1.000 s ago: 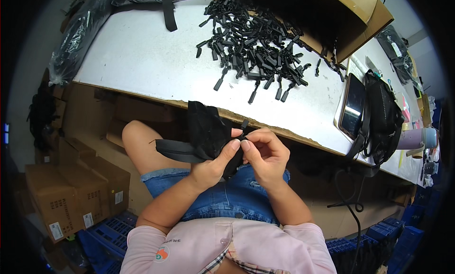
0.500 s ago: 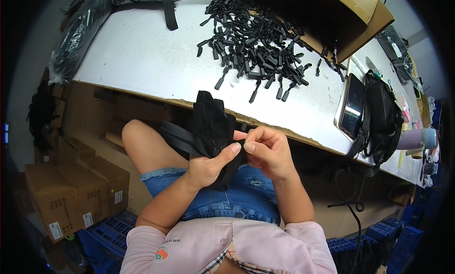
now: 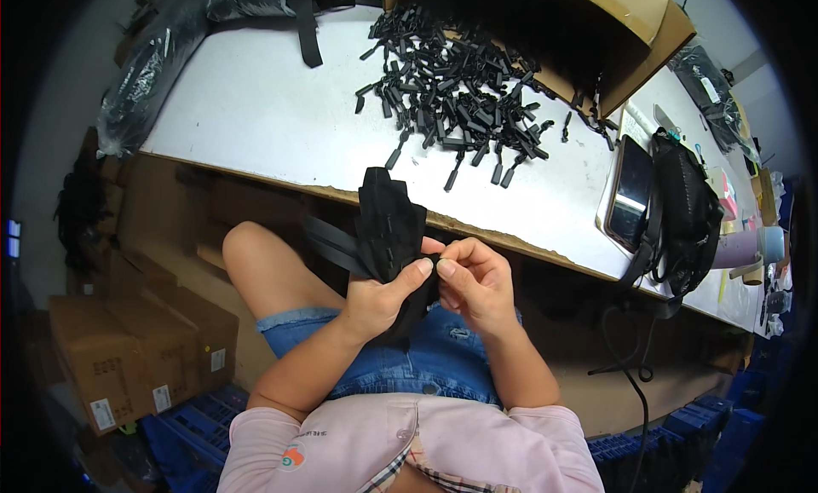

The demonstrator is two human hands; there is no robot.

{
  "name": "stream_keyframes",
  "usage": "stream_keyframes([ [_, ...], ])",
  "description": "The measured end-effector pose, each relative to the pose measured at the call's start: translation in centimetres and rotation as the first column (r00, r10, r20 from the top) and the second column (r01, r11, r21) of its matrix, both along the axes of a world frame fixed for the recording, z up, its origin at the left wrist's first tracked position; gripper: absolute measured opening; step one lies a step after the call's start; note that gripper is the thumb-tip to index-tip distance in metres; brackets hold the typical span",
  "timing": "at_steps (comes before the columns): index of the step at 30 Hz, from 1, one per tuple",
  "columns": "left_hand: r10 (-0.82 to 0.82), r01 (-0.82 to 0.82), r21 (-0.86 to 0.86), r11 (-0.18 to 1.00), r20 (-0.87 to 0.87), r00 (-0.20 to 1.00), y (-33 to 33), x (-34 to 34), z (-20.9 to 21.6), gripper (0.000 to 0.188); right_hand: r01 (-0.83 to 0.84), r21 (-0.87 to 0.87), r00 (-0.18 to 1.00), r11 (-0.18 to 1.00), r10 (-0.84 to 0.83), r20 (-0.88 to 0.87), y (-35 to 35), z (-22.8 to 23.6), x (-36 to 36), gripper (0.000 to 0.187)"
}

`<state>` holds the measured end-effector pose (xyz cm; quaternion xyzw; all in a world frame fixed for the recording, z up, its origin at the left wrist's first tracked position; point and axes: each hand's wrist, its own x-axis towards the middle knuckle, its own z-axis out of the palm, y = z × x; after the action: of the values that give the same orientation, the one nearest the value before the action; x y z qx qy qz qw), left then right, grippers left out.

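Over my lap, my left hand [image 3: 375,304] is closed round a folded black fabric piece [image 3: 388,222] with its thumb on top. Wide black webbing straps [image 3: 334,246] hang from its left side. My right hand [image 3: 480,280] pinches at the right edge of the fabric, thumb against forefinger, close to the left thumb. Whatever small part lies between those fingertips is too small to make out. A loose heap of black zipper pulls [image 3: 464,101] lies on the white table [image 3: 256,109] beyond my hands.
An open cardboard box [image 3: 635,16] stands behind the heap. To the right are a dark tablet [image 3: 629,190], a black bag [image 3: 688,216] and a purple cup [image 3: 734,249]. Plastic-wrapped rolls [image 3: 153,75] lie at the left end; closed cartons [image 3: 111,348] stand on the floor.
The view has shifted slightly. My left hand still grips the black fabric piece, and my right fingers keep pinching at its edge, the hand turned a little.
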<state>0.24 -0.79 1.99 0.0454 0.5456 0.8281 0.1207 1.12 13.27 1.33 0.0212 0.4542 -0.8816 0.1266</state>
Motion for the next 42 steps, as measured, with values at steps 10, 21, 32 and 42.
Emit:
stream_keyframes([
  [10,0.086,-0.084,-0.08,0.993,0.029,0.996,1.2,0.8,2.1,0.02,-0.03,-0.222,0.995,0.975,0.05,0.088,0.1,0.8,0.8,0.006],
  [21,0.121,-0.118,-0.088,0.989,0.027,0.992,0.5,0.2,0.7,0.018,0.189,0.323,0.955,0.928,-0.096,-0.282,-1.3,-0.8,0.1,0.007],
  [32,-0.093,0.099,-0.184,0.978,0.039,0.995,-0.9,-2.0,1.2,0.017,0.202,0.435,0.906,0.877,0.001,-0.423,-0.2,-1.1,-1.5,0.006],
  [42,0.014,-0.033,-0.186,0.982,-0.102,0.995,0.3,-2.9,1.4,0.012,-0.038,0.565,0.918,0.824,0.252,-0.306,1.3,1.6,-3.4,0.012],
])
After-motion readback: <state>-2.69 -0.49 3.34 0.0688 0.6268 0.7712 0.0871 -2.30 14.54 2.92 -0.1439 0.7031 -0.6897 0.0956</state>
